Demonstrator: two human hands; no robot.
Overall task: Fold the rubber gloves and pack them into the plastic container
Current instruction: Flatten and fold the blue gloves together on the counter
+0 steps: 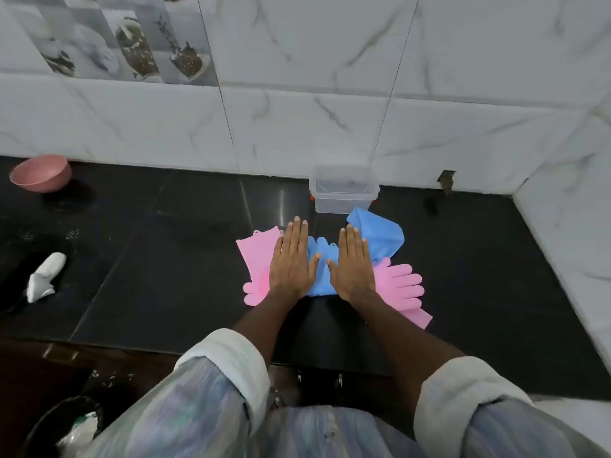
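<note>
Mid-frame on the dark counter, a blue glove (319, 271) lies flat between two pink gloves (257, 259) (401, 285), another blue glove (380, 236) bunched behind, touching the clear, open container (344, 193) by the wall.

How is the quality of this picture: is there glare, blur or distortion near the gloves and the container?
Head view: wide-angle bending curves the wall tiles and the counter edge; a thin streak of glare lies on the dark counter left of the plastic container; both hands and the gloves look fairly sharp; the striped sleeves at the bottom are soft.
</note>
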